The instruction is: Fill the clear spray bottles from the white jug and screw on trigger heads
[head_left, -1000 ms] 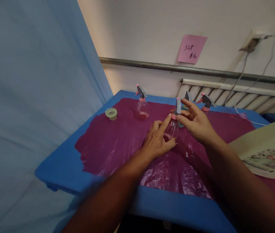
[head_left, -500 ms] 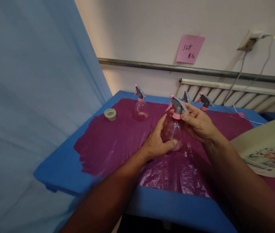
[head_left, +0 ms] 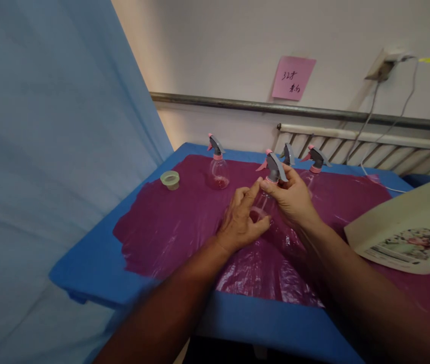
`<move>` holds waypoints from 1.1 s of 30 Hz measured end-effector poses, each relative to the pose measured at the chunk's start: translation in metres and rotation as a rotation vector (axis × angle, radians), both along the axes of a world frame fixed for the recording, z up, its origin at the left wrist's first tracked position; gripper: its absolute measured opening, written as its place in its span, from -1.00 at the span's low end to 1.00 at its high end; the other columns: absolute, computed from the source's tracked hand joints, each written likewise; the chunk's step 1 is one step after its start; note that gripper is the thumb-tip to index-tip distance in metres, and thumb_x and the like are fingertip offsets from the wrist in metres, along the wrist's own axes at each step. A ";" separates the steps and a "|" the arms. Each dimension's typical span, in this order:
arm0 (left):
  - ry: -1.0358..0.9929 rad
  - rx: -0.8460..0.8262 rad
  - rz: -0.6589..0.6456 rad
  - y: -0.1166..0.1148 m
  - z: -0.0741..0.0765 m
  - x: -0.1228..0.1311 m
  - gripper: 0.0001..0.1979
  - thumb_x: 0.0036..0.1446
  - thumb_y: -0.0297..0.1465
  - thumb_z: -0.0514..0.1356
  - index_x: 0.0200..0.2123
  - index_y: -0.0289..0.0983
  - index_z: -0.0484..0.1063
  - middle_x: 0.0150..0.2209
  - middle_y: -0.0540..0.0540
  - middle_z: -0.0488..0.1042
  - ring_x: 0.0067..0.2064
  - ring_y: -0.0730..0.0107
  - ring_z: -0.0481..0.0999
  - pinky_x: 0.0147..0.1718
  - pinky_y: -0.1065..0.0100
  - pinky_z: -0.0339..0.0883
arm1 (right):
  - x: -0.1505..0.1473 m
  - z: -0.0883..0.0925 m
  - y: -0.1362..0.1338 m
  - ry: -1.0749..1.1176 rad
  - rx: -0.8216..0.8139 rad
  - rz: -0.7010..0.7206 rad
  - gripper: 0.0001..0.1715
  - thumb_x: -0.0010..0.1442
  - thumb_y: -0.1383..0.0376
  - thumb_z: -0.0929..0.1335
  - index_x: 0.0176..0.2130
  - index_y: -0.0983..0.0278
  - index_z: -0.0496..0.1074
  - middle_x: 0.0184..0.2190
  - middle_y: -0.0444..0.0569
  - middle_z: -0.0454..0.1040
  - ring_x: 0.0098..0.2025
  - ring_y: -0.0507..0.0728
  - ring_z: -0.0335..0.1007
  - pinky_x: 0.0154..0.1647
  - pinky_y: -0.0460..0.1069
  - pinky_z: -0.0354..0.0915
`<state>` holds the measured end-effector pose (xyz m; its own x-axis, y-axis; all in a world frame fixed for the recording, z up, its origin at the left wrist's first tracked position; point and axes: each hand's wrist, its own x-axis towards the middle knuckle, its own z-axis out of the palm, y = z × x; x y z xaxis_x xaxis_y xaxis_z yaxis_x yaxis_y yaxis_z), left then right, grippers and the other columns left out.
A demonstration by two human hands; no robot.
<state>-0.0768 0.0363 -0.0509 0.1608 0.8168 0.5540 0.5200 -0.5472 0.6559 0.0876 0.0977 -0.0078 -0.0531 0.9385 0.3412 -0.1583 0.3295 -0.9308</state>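
A clear spray bottle (head_left: 265,201) with a grey and pink trigger head stands nearly upright, slightly tilted, over the purple plastic sheet (head_left: 169,227). My right hand (head_left: 294,198) pinches its pink collar between thumb and fingers. Around the lower body of the same bottle curls my left hand (head_left: 240,222), thumb at the near side; its far fingers are partly hidden. Behind my right hand are two more spray bottles, one mostly covered (head_left: 287,154) and one farther right (head_left: 316,161). Another spray bottle (head_left: 218,174) with a little liquid stands to the left.
A small pale green cup (head_left: 170,180) sits on the sheet at left. A large cream jug (head_left: 400,217) with a printed label lies at right. The blue table (head_left: 89,263) meets a blue curtain (head_left: 48,126). Behind are a metal pipe (head_left: 237,104), a radiator (head_left: 370,139) and hanging cables.
The held spray bottle has tilted and its base has shifted left. My left hand has closed in around its body, while my right hand has moved slightly left with the collar.
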 end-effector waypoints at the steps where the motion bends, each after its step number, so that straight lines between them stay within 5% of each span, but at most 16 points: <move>1: 0.022 0.003 0.006 0.000 0.000 0.000 0.06 0.24 -0.37 0.40 0.67 0.17 0.01 0.29 -0.12 0.38 0.33 0.06 0.51 0.37 -0.05 0.46 | -0.003 -0.001 -0.002 -0.004 0.001 -0.022 -0.10 0.02 -0.09 0.73 0.21 0.03 0.48 0.03 -0.09 0.62 -0.04 0.13 0.56 0.16 0.11 0.55; 14: -0.023 -0.044 0.029 0.002 0.003 0.000 -0.02 0.25 -0.33 0.42 0.64 0.13 0.14 0.22 -0.12 0.39 0.26 0.11 0.53 0.38 -0.02 0.46 | 0.012 0.004 -0.003 -0.012 0.070 0.066 -0.10 0.22 -0.05 0.63 0.40 -0.01 0.36 0.24 0.04 0.64 0.24 0.28 0.62 0.36 0.27 0.52; 22: 0.109 -0.057 0.165 0.001 0.000 0.003 0.07 0.26 -0.25 0.49 0.67 0.11 0.00 0.31 -0.16 0.38 0.33 -0.02 0.49 0.34 -0.09 0.48 | 0.011 0.007 0.002 -0.132 0.079 -0.055 -0.07 0.05 0.01 0.73 0.28 0.06 0.44 -0.09 -0.08 0.69 -0.06 0.20 0.65 0.16 0.24 0.59; 26: 0.048 0.003 0.277 0.010 -0.004 0.002 0.19 0.24 -0.25 0.53 0.68 0.00 -0.15 0.48 -0.29 0.29 0.51 -0.15 0.34 0.49 -0.22 0.30 | -0.002 0.013 0.027 -0.186 0.155 -0.094 -0.21 0.14 -0.02 0.67 0.23 0.10 0.46 -0.01 0.00 0.68 -0.06 0.21 0.64 0.11 0.22 0.59; 33: -0.013 -0.007 0.373 0.019 -0.006 -0.006 -0.09 0.37 -0.33 0.35 0.63 -0.18 -0.01 0.51 -0.40 0.29 0.57 -0.18 0.30 0.55 -0.26 0.22 | -0.039 0.013 0.095 -0.362 0.159 -0.249 -0.20 0.07 0.08 0.59 0.22 0.24 0.43 -0.07 0.09 0.71 -0.08 0.24 0.64 0.13 0.26 0.56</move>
<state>-0.0829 0.0557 -0.0574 -0.1552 0.8216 0.5485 0.6742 -0.3177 0.6667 0.0482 0.1931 0.0056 0.0248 0.8755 0.4826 0.2694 0.4591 -0.8466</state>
